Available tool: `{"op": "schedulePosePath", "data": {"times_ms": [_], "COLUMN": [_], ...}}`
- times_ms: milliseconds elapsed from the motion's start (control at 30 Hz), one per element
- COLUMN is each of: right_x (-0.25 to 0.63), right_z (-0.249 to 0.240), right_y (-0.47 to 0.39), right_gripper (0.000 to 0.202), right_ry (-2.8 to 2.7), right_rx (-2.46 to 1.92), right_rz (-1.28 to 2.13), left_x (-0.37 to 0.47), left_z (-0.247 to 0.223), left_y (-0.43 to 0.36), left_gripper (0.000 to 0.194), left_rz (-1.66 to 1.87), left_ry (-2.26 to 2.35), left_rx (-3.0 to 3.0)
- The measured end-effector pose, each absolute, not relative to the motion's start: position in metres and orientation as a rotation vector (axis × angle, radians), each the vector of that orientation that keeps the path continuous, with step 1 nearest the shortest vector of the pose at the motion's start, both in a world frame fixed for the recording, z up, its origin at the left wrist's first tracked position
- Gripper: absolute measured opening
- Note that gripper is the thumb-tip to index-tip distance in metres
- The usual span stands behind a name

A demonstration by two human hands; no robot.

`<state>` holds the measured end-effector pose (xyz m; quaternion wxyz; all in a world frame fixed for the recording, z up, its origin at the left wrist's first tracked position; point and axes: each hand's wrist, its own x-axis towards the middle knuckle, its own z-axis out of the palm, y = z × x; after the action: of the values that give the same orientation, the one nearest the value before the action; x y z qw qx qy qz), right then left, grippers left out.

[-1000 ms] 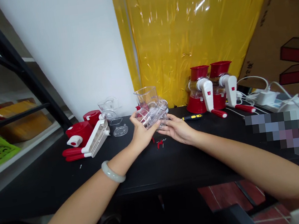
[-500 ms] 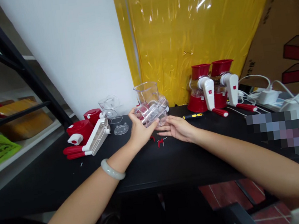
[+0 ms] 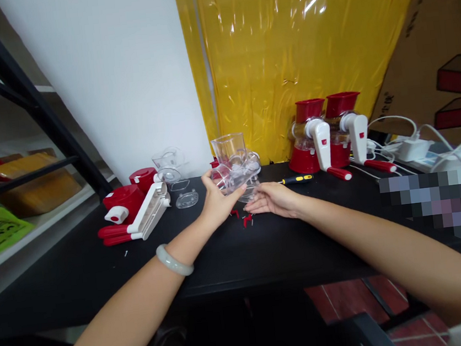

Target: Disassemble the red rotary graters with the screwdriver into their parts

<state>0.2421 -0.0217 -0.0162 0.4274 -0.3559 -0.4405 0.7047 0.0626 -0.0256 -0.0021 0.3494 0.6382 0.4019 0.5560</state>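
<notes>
A clear plastic housing of a rotary grater (image 3: pixel 230 149), with a square hopper on top and a round side tube, is held up over the black table. My left hand (image 3: pixel 217 201) grips it around the tube at its left. At the lower right, the thumb and fingers of my right hand (image 3: pixel 274 200) close on the base rim; part of that grip is hidden. Small red clips (image 3: pixel 247 221) and tiny pins lie on the table below. Behind my right hand rests a screwdriver (image 3: pixel 297 179) with a black and yellow handle.
On the left are red grater bases (image 3: pixel 123 203), white cranks (image 3: pixel 149 210) with red grips, and clear plastic parts (image 3: pixel 187 199). Two assembled red and white graters (image 3: pixel 312 136) stand at the back right, beside white cables and plugs (image 3: pixel 414 147). The table's front edge (image 3: pixel 251 284) runs nearby.
The housing has tipped more upright and its base has come down a little. My right hand's fingers have drawn in at the base; my left hand keeps its hold.
</notes>
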Motion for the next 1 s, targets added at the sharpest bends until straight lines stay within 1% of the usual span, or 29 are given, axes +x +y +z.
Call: {"op": "schedulePosePath", "data": {"times_ms": [133,333,467,600,700,833,1000], "right_x": [0.245,0.251,0.254,0.256,0.258,0.267,0.285], "right_z": [-0.017,-0.014,-0.011,-0.009,-0.006,-0.003,-0.010], "right_y": [-0.021,-0.021,-0.023,-0.027,-0.028,-0.018,0.007], "right_gripper": [0.011,0.007,0.015,0.025,0.029,0.036,0.027], "right_ry": [-1.154,-1.281,-1.376,-1.473,-1.527,-1.516,-1.445], "right_rx": [-0.935,-1.039,-1.056,-1.018,-0.964,-0.940,-1.087], "right_rz": [1.765,1.727,1.758,1.806,1.795,1.600,1.213], "left_x": [0.060,0.047,0.041,0.040,0.042,0.044,0.045], "left_z": [0.001,-0.007,-0.010,-0.012,-0.011,-0.002,0.011], "left_y": [-0.024,-0.006,0.003,0.005,0.003,-0.003,-0.010], "left_gripper": [0.082,0.088,0.086,0.086,0.086,0.084,0.066], "left_rz": [1.462,1.528,1.590,1.591,1.586,1.593,1.538], "left_ry": [1.101,1.124,1.133,1.160,1.148,1.122,0.979], "left_rx": [1.602,1.566,1.518,1.492,1.466,1.378,1.147]}}
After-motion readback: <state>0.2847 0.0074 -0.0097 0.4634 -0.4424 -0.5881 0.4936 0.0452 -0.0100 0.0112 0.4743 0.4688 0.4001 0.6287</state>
